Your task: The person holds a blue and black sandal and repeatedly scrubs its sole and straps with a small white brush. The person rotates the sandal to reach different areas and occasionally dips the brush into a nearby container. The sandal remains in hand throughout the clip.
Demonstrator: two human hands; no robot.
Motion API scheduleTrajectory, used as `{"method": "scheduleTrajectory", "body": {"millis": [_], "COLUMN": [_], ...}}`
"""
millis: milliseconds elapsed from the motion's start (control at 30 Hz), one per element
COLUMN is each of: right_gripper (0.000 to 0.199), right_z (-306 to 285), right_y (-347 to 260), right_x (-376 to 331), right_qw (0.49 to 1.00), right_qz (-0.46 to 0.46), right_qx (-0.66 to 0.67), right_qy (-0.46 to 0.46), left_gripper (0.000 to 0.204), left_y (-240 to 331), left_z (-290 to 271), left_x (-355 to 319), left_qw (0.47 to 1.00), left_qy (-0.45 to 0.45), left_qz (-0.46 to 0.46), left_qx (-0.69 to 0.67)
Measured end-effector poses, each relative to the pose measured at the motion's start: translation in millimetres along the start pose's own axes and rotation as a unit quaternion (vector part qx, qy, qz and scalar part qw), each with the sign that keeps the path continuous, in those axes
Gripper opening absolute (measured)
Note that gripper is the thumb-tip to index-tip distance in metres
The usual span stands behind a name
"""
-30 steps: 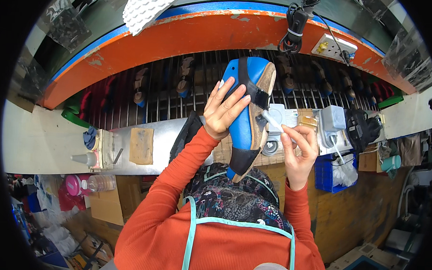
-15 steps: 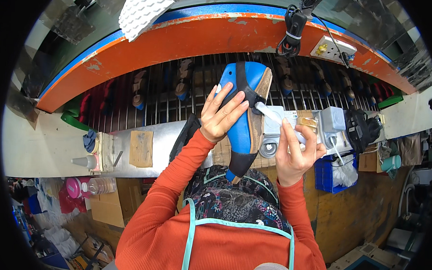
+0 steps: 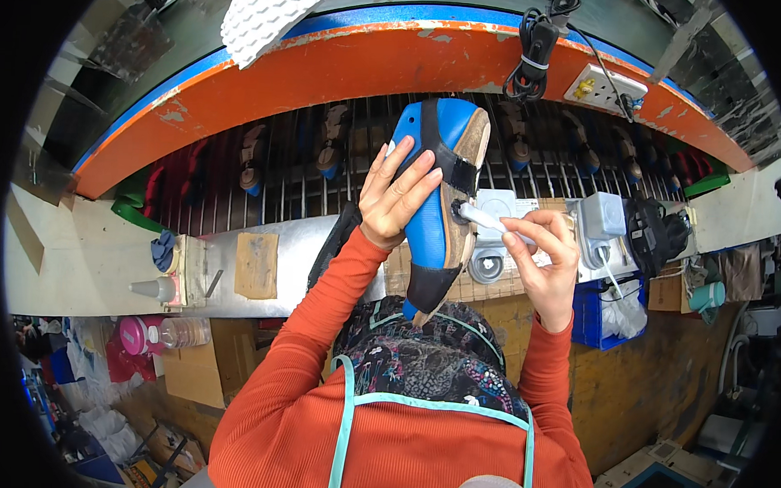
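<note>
A blue shoe last (image 3: 432, 225) with black straps and a brown insole along its right side is held up in front of me, toe end away and heel end toward my lap. My left hand (image 3: 397, 191) grips it from the left, fingers laid across its blue side and the upper strap; the thumb is hidden. Between thumb and fingertips, my right hand (image 3: 545, 260) pinches a slim white brush (image 3: 486, 218). The brush's dark tip touches a black strap end on the insole, about midway along the last.
Behind the last, a rack of metal rods (image 3: 298, 185) carries several shoes under an orange machine edge (image 3: 362, 60). Grey and white containers (image 3: 601, 215) stand on the right of the bench, above a blue crate (image 3: 596, 318). A brown block (image 3: 256, 265) lies on the left.
The brush tip has gone from beside the upper strap to a spot lower on the insole. The last has shifted slightly away from me, and my right hand has turned and risen.
</note>
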State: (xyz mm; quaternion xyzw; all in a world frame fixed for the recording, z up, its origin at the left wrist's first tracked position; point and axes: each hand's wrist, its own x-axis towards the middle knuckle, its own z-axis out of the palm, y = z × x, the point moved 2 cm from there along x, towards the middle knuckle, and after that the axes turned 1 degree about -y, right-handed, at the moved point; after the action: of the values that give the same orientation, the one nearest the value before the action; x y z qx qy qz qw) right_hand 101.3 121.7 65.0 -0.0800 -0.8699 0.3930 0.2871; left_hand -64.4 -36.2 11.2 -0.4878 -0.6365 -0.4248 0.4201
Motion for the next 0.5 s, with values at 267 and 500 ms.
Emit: {"method": "scheduleTrajectory", "body": {"millis": [267, 500], "right_gripper": [0.017, 0.018], "right_z": [9.5, 18.4], "right_y": [8.0, 9.8], "right_x": [-20.4, -37.7], "right_qw": [0.998, 0.994], "right_qz": [0.001, 0.017], "right_qx": [0.061, 0.091], "right_qy": [0.028, 0.065], "left_gripper": [0.031, 0.033], "left_y": [2.8, 1.6], "left_z": [2.9, 11.1], "left_x": [-6.3, -11.3], "left_qw": [0.999, 0.998], "left_qy": [0.013, 0.035], "left_qz": [-0.032, -0.053], "left_qx": [0.010, 0.009]}}
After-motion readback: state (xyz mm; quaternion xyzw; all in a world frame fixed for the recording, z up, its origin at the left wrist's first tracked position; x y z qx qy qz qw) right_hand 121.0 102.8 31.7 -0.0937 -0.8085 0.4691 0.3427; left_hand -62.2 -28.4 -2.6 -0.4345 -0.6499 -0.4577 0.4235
